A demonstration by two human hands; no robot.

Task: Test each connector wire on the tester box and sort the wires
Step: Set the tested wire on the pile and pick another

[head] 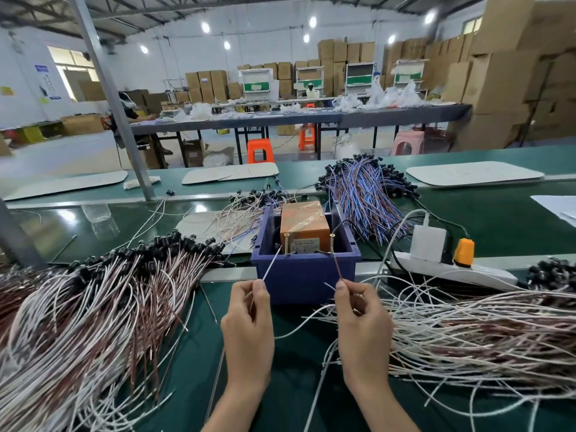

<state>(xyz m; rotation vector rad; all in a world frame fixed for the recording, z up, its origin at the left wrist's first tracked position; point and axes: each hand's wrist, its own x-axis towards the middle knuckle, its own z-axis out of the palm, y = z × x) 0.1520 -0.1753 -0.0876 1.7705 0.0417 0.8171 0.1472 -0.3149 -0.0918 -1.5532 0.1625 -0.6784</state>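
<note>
A left pile of wires [93, 307], white and brown, covers the table [296, 385] toward its left edge. The left hand [249, 322] pinches a white wire end [271, 263] between thumb and forefinger, its tip up by the left screw [286, 243]. Mid-table a blue bin [305, 272] holds the orange tester box [304, 226]. The right hand [361, 322] pinches a brown wire end [336, 265] the same way, its tip at the right screw [332, 243]; whether either tip touches its screw is unclear. A white power strip [452, 269] lies just right of the bin, and the right pile of wires [483, 332] spreads to the right edge.
</note>
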